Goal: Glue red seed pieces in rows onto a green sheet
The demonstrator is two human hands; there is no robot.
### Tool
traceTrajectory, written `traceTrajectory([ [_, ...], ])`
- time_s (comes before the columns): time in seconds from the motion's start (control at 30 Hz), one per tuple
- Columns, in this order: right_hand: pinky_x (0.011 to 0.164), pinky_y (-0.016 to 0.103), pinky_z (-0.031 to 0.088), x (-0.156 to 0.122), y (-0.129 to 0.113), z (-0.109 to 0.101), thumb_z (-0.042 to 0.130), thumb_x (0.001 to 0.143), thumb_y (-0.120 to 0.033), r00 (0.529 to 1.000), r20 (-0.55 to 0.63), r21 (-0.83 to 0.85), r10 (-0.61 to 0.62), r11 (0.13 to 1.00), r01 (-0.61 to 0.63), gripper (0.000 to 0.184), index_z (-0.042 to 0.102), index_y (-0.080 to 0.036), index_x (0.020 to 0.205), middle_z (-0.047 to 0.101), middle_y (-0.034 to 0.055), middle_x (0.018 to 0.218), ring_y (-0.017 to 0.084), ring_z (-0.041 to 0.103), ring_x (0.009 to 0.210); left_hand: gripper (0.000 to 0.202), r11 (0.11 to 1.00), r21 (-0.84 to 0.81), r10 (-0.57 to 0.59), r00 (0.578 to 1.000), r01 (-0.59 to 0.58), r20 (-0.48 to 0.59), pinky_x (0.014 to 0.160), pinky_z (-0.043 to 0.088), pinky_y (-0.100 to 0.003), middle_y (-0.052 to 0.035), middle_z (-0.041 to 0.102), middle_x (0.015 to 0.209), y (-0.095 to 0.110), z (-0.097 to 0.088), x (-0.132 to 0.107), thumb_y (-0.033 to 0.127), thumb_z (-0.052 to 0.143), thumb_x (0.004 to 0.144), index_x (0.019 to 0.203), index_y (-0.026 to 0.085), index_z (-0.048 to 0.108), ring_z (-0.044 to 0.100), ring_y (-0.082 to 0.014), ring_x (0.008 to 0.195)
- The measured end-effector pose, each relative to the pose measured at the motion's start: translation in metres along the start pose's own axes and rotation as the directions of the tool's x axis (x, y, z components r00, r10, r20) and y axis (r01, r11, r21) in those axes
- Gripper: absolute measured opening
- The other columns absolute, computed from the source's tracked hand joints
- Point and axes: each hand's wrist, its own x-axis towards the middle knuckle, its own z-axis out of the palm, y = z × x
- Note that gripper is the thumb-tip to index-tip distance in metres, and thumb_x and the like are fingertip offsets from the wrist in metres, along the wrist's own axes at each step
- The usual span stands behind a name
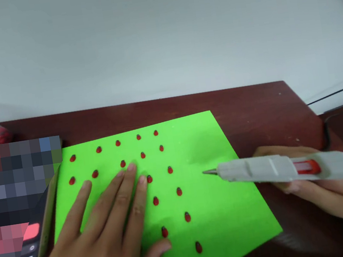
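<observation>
The left hand (109,232) lies open, fingers spread and holding nothing, on a bright green paper sheet (215,207) among rows of small red oval beads (149,179). The right hand (340,200) clamps a white plastic hot-glue gun (261,168), its pointed metal nozzle (209,172) over the sheet; a drip or careless slip could mark the paper or knock beads loose.

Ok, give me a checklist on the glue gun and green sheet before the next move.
Hot glue gun in right hand: ok, gripped, nozzle pointing left.
Nozzle tip off the green sheet: cannot tell, its height above the paper doesn't show.
Left hand on the sheet: ok, flat, fingers spread.
Left fingertips clear of the red pieces: cannot tell, one sits very close.
Red pieces lined up: ok, in neat lines.
Glue at the nozzle tip: cannot tell, none visible.
</observation>
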Motion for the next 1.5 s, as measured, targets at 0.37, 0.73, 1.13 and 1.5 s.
traceTrajectory([
  [0.37, 0.078, 0.041, 0.062, 0.004, 0.009, 0.013, 0.054, 0.106, -0.045, 0.983, -0.081, 0.007, 0.165, 0.986, -0.165, 0.031, 0.076, -0.025, 0.109, 0.065, 0.0008, 0.067, 0.022, 0.061, 0.057, 0.061, 0.995, 0.076, 0.075, 0.996, -0.072, -0.047, 0.115, 0.048, -0.063, -0.0142, 0.061, 0.158, 0.031, -0.019, 0.014, 0.06, 0.033, 0.111, 0.147, 0.021, 0.064, 0.054, -0.0406, 0.148],
  [0.73, 0.072, 0.038, 0.061, 0.018, 0.0, 0.018, 0.048, 0.109, -0.046, 0.986, -0.131, -0.033, 0.101, 0.994, -0.106, 0.038, 0.076, -0.026, 0.123, 0.069, 0.0005, 0.067, 0.023, 0.069, 0.066, 0.063, 0.983, 0.151, 0.102, 0.995, -0.099, -0.009, 0.11, 0.049, -0.073, -0.0204, 0.06, 0.157, 0.034, 0.005, 0.023, 0.062, 0.048, 0.105, 0.15, 0.02, 0.063, 0.055, -0.0486, 0.145],
  [1.13, 0.074, 0.039, 0.062, 0.023, 0.001, 0.026, 0.052, 0.106, -0.043, 0.982, -0.177, -0.09, 0.068, 0.992, -0.085, 0.029, 0.075, -0.025, 0.109, 0.081, 0.0038, 0.088, 0.024, 0.076, 0.075, 0.067, 0.979, 0.172, 0.116, 0.993, -0.111, -0.02, 0.11, 0.049, -0.07, -0.0195, 0.056, 0.161, 0.035, 0.004, 0.023, 0.064, 0.049, 0.103, 0.151, 0.02, 0.061, 0.053, -0.0468, 0.146],
  [1.5, 0.084, 0.042, 0.062, 0.026, -0.001, 0.024, 0.048, 0.109, -0.043, 0.991, -0.12, -0.118, 0.054, 0.991, -0.069, 0.032, 0.073, -0.025, 0.118, 0.081, 0.0067, 0.109, 0.027, 0.077, 0.098, 0.064, 0.989, 0.121, 0.081, 0.997, -0.079, -0.014, 0.11, 0.052, -0.069, -0.0174, 0.06, 0.158, 0.039, 0.003, 0.026, 0.065, 0.04, 0.107, 0.148, 0.023, 0.064, 0.057, -0.0445, 0.145],
])
